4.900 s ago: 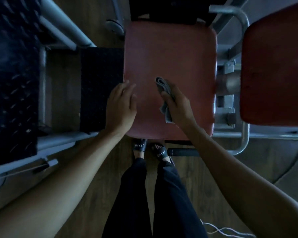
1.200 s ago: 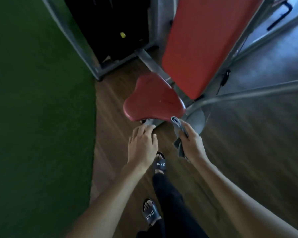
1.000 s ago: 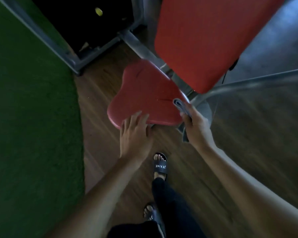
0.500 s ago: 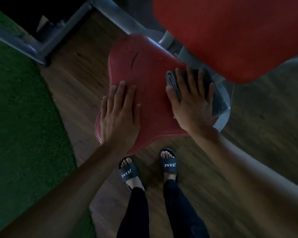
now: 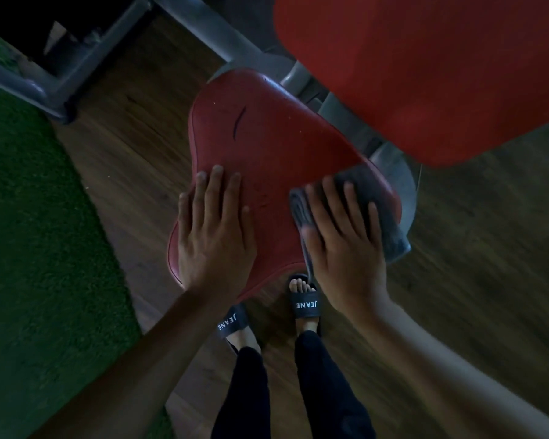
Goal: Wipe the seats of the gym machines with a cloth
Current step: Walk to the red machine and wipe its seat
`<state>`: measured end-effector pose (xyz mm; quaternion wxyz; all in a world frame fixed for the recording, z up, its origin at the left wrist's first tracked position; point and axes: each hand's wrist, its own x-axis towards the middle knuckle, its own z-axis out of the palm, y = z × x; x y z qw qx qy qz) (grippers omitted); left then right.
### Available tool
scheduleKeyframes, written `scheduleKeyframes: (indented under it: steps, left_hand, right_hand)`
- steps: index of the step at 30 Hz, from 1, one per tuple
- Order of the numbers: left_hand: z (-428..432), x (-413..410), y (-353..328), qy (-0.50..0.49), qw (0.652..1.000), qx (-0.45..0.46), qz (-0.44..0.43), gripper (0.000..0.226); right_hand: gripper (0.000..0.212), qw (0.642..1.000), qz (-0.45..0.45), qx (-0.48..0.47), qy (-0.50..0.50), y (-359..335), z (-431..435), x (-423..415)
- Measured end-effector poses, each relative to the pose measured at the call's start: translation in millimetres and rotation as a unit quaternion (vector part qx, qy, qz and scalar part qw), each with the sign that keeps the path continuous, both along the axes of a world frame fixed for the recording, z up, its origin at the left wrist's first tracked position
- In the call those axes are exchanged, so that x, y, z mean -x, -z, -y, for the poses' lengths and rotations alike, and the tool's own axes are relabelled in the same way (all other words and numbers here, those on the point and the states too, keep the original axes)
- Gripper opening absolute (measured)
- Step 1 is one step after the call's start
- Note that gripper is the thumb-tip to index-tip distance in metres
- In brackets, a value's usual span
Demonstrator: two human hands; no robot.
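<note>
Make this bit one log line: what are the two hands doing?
stage: wiping | right hand presses cloth on red seat | left hand flat on seat

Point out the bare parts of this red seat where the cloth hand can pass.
Bare: the far half of the red padded seat, from the fingertips of the left hand to the red backrest pad, and a narrow strip between the hands. Crowded: the near right corner, under the right hand and grey folded cloth.

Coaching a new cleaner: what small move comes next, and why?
Probably sweep the cloth leftward across the seat: the right hand presses it flat at the seat's right edge, the left hand rests flat on the left side, and the middle lies bare.
</note>
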<state>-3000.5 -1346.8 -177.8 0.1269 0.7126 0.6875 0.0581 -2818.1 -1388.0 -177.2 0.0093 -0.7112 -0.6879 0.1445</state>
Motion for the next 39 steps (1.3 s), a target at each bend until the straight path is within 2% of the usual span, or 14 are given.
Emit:
scheduleKeyframes:
  steps: [2, 6, 7, 10, 12, 16, 20, 21, 26, 30, 32, 35, 36, 39]
  left_hand:
    - [0.3, -0.2, -0.9, 0.000, 1.000, -0.002, 0.000, 0.048]
    - [1.1, -1.0, 1.5, 0.000, 1.000, -0.011, -0.009, 0.048]
    - [1.0, -1.5, 2.0, 0.002, 1.000, -0.012, -0.006, 0.048]
    - [0.9, -0.2, 2.1, -0.001, 1.000, -0.010, -0.006, 0.047]
    - [1.1, -0.2, 2.2, -0.001, 1.000, -0.011, -0.008, 0.047]
    - [1.8, -1.9, 4.2, -0.004, 1.000, -0.022, -0.018, 0.047]
    - [1.8, -2.2, 3.5, -0.003, 1.000, -0.023, -0.006, 0.047]
    - [1.7, -1.9, 3.5, -0.003, 1.000, -0.023, -0.006, 0.047]
    - [1.6, -3.0, 3.8, -0.001, 1.000, -0.023, -0.012, 0.047]
    - [1.3, -2.6, 3.4, -0.005, 1.000, -0.028, -0.005, 0.046]
    - [1.7, -2.6, 3.2, -0.005, 1.000, -0.027, -0.008, 0.047]
    - [1.9, -2.6, 4.2, -0.002, 0.999, -0.030, -0.016, 0.047]
    - [2.1, -2.7, 4.4, -0.001, 0.999, -0.030, -0.017, 0.047]
    - [1.6, -3.6, 3.4, -0.003, 1.000, -0.026, -0.016, 0.047]
  right_hand:
    - [0.053, 0.999, 0.010, 0.020, -0.029, -2.7, 20.9, -26.3]
    - [0.054, 0.992, 0.059, -0.008, 0.113, 9.5, -37.6, -16.3]
    - [0.054, 0.992, 0.055, -0.012, 0.110, 8.6, -37.1, -7.5]
    - [0.054, 1.000, 0.001, 0.021, -0.016, -0.2, 14.3, -14.2]
    - [0.054, 0.999, 0.007, 0.028, -0.032, -0.6, 17.8, -33.9]
    - [0.054, 0.993, 0.043, -0.005, 0.106, 8.5, -38.6, -2.6]
    - [0.054, 0.999, 0.016, 0.035, -0.036, -3.2, 13.8, -22.0]
    - [0.054, 0.998, 0.015, 0.047, -0.043, -3.9, 15.7, -34.0]
    - [0.058, 0.997, 0.021, 0.004, 0.078, 5.3, -34.4, -6.5]
    - [0.060, 0.997, -0.001, 0.046, -0.060, -0.2, 8.5, -24.0]
    - [0.061, 0.998, 0.010, 0.027, -0.055, 4.0, -2.1, -33.2]
    - [0.062, 0.999, 0.029, -0.014, 0.025, 8.1, -37.1, -9.5]
    - [0.062, 0.999, 0.018, -0.016, 0.023, 6.9, -36.3, -2.3]
    - [0.060, 0.997, -0.002, 0.019, -0.076, -0.4, 5.6, -16.6]
